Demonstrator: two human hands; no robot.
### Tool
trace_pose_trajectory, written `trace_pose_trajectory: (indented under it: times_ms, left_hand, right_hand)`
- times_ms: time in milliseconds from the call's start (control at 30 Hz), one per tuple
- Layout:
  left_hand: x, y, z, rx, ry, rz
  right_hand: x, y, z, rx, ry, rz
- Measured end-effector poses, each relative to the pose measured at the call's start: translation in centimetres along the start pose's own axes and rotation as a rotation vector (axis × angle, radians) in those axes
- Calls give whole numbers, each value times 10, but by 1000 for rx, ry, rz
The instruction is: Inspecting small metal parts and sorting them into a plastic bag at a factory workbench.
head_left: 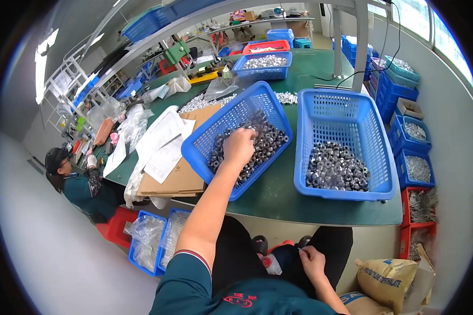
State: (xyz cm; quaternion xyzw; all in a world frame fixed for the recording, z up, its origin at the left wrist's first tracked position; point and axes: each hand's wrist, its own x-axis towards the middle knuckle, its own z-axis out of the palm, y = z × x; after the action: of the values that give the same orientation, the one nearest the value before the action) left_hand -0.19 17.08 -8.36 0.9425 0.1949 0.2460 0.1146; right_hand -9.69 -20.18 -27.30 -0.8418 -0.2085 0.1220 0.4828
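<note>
My left hand (239, 147) reaches into a tilted blue plastic basket (195, 153) on the bench, its curled fingers down among small dark metal nuts (268, 140). Whatever those fingertips hold is hidden by the hand and the pile. Low over my lap, my right hand (313, 265) is closed in a pinch, with a small thin light thing at its fingertips, too small to name. A second blue basket (347, 195) stands to the right of the first, with more such metal nuts (337, 167) heaped toward its near end.
Papers (165, 147) on flat cardboard (176, 181) lie left of the tilted basket. Behind it are loose silvery parts (210, 102) and another filled blue basket (263, 74). Stacked bins (412, 134) line the right wall. Sacks (386, 283) sit low right; a co-worker (86, 189) sits far left.
</note>
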Motion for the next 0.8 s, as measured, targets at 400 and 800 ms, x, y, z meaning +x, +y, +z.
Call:
trace_pose_trajectory:
  times_ms: [400, 800]
  left_hand:
    - [8, 14, 36, 103, 95, -58]
    - [-109, 60, -18, -1483, -151, -253]
  right_hand:
    - [5, -13, 1, -94, -15, -70]
    - [-4, -10, -4, 30, -6, -34]
